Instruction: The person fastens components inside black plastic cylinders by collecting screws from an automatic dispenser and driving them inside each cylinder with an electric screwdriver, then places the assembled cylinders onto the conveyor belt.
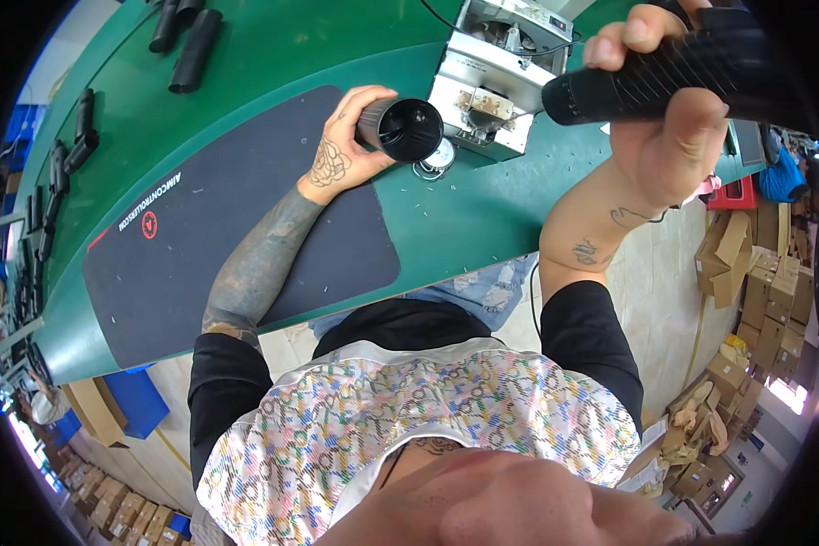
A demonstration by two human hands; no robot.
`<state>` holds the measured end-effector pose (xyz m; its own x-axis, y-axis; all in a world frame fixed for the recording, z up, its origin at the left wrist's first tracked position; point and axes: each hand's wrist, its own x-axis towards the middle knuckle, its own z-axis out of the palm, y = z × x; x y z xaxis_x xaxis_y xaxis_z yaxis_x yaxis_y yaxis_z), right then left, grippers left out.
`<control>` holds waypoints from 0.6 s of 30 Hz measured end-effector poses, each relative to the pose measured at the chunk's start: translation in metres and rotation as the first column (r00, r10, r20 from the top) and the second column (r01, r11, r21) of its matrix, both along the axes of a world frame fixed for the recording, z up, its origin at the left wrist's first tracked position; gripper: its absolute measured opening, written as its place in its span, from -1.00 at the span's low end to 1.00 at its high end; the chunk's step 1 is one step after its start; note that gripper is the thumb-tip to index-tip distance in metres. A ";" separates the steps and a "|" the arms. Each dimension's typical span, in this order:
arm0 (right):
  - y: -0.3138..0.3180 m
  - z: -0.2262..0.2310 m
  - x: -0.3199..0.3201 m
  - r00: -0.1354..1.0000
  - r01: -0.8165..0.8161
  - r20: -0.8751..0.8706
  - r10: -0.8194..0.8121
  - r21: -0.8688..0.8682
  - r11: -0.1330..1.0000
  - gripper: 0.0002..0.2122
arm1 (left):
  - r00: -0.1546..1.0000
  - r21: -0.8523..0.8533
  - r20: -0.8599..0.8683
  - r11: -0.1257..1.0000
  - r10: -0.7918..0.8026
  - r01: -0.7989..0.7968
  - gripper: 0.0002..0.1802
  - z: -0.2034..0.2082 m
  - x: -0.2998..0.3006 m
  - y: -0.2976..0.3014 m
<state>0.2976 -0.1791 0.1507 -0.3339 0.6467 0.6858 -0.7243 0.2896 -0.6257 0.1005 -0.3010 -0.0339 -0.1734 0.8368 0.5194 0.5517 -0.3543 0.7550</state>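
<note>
My left hand is closed around a black cylindrical tube, its open end turned up and its inside dark. Below that hand lies a dark desk mat. At the upper right, my right hand grips a black electric screwdriver with a ribbed body. Its thin bit points left, toward the metal screw feeder on the bench. A small round silver object sits beside the tube, partly hidden by it.
Small screws are scattered over the green bench. More black tubes lie at the back left, with others along the far left edge. Cardboard boxes are stacked at the right. A blue bin stands below the bench at left.
</note>
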 end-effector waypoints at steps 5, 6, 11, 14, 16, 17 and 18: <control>0.017 -0.010 -0.008 1.000 0.018 0.009 -0.020 0.189 0.982 -0.32 | 1.000 -0.011 -0.005 1.000 0.002 -0.002 -0.31 0.000 0.004 0.005; 0.018 -0.013 -0.011 0.999 0.039 0.018 -0.044 0.211 0.977 -0.33 | 1.000 -0.010 -0.003 1.000 0.002 -0.002 -0.31 0.000 0.004 0.006; 0.015 -0.021 -0.023 0.992 0.069 0.093 -0.084 0.154 0.986 -0.37 | 1.000 -0.026 0.016 1.000 0.008 -0.008 -0.32 0.000 0.003 0.006; 0.014 -0.021 -0.025 0.986 0.065 0.149 -0.071 0.051 0.997 -0.40 | 0.999 -0.045 0.030 0.999 0.014 -0.013 -0.32 0.000 0.004 0.006; 0.015 -0.020 -0.023 0.987 0.026 0.158 -0.025 -0.003 1.000 -0.41 | 1.000 -0.028 0.009 0.999 0.016 -0.016 -0.32 0.000 0.005 0.008; 0.015 -0.019 -0.022 0.987 0.007 0.161 -0.002 -0.030 1.000 -0.42 | 1.000 -0.020 -0.002 1.000 0.017 -0.017 -0.32 0.000 0.006 0.008; 0.015 -0.018 -0.021 0.986 -0.011 0.163 0.020 -0.056 0.998 -0.43 | 1.000 -0.012 -0.014 1.000 0.016 -0.017 -0.32 0.000 0.007 0.009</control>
